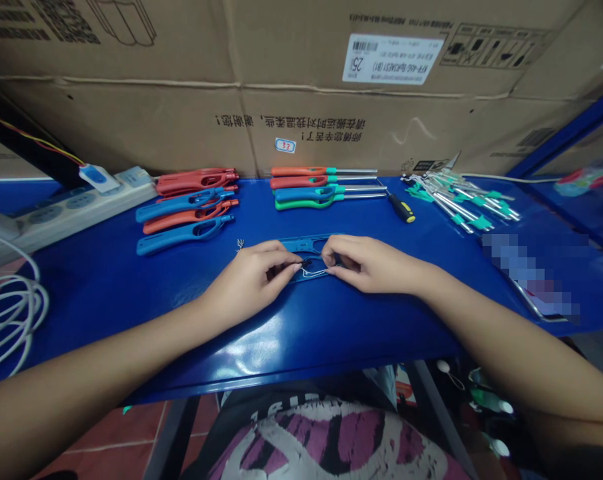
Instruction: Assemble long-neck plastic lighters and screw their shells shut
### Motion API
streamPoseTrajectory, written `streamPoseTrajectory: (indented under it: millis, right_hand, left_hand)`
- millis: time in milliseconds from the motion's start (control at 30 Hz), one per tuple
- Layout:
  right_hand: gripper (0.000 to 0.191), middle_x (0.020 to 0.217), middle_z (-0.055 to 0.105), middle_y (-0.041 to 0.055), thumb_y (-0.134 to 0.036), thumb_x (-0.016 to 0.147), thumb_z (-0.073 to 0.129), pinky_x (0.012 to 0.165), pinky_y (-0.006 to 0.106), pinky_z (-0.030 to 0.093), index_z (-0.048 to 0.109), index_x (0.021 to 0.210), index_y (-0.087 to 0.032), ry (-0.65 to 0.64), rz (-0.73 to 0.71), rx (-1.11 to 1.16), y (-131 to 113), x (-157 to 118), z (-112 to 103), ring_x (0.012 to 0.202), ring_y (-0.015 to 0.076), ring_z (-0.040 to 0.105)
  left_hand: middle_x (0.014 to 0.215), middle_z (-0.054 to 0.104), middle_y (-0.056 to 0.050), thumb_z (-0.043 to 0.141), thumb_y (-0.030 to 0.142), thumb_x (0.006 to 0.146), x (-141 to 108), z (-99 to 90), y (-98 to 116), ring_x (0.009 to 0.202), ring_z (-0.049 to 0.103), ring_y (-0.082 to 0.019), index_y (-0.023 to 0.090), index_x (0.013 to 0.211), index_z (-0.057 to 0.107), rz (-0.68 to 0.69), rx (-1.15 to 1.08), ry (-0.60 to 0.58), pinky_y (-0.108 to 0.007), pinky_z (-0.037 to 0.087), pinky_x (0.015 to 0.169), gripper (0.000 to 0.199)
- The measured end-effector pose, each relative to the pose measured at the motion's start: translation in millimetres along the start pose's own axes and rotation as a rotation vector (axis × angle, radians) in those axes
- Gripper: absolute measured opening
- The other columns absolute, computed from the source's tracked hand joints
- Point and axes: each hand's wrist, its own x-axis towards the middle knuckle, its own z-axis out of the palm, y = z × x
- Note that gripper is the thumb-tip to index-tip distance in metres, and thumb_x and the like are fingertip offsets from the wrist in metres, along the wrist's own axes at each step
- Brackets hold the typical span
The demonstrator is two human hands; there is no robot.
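Observation:
On the blue table, between my two hands, lie blue plastic casing halves (301, 245), with thin white wires (312, 273) over the nearer one. My left hand (256, 272) is at the casing's left part, thumb and fingertips pinched at a small dark piece by the wires. My right hand (364, 263) is at the right part, its thumb and index finger closed at the wires' other end. The fingers cover much of the nearer half.
Red and blue casings (186, 237) are stacked at the left, near a power strip (76, 210). Lighters with metal tubes (326, 180), a screwdriver (401, 207) and a pile of metal tubes with green parts (464, 200) lie behind. A phone (529, 277) is at the right.

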Motion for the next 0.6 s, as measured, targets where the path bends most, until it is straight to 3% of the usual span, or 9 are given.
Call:
streamPoseTrajectory:
  millis: [167, 600]
  right_hand:
    - [0.014, 0.097, 0.064, 0.0037, -0.013, 0.094, 0.056, 0.071, 0.025, 0.042, 0.063, 0.105, -0.017, 0.009, -0.028, 0.018, 2.3, 0.2, 2.3, 0.077, 0.0129, 0.055]
    - [0.009, 0.095, 0.067, 0.0034, -0.017, 0.094, 0.06, 0.071, 0.025, 0.044, 0.069, 0.097, -0.017, 0.03, -0.058, 0.054, 6.5, 2.0, 6.1, 0.076, 0.0122, 0.058]
  left_hand:
    - [0.092, 0.071, -0.005, 0.059, 0.025, 0.098, 0.3, -0.3, -1.2, 0.078, 0.065, -0.015, 0.016, 0.104, 0.077, -0.009, 0.006, 0.022, -0.025, 0.05, 0.07, 0.021]
    - [0.089, 0.068, -0.004, 0.063, 0.022, 0.096, 1.0, -0.5, -0.7, 0.07, 0.062, -0.012, 0.015, 0.103, 0.078, 0.032, 0.032, 0.04, -0.025, 0.049, 0.067, 0.019]
